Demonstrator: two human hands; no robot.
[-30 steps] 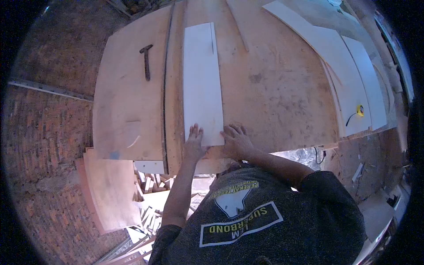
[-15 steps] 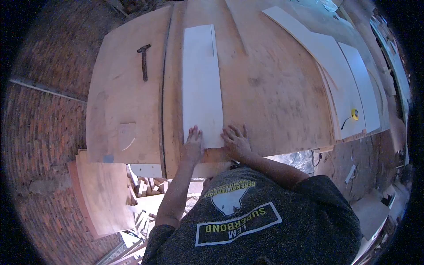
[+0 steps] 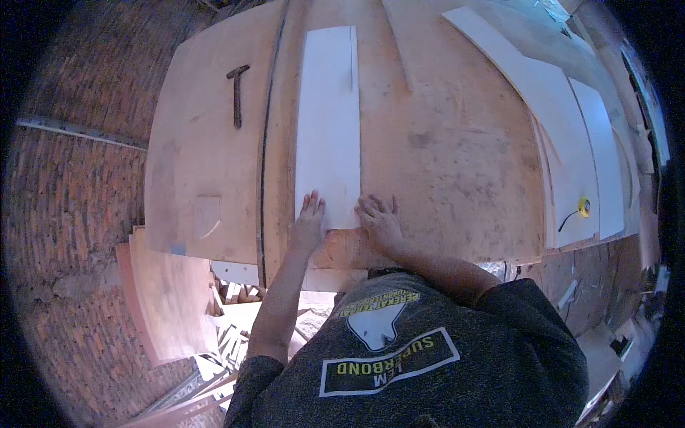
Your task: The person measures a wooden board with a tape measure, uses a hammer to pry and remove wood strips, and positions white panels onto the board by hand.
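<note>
A long white board (image 3: 330,128) lies lengthwise on the wooden worktable (image 3: 457,157), its near end between my hands. My left hand (image 3: 310,222) rests on the board's near left corner, fingers stretched forward. Against the right edge of the same end lies my right hand (image 3: 379,220), its fingers spread over the edge and the tabletop. Neither hand is wrapped round anything. A narrow slit or line runs along the board's far right side.
A hammer (image 3: 237,96) lies left of the board. Larger white panels (image 3: 549,107) are stacked at the right, with a yellow tape measure (image 3: 584,207) on them. A dark groove (image 3: 265,157) crosses the table. Wood offcuts (image 3: 232,342) are piled below, near a brick wall (image 3: 71,235).
The board sits slightly farther from my body relative to the table edge, and both hands have gone forward with it. The whole view has also shifted a little.
</note>
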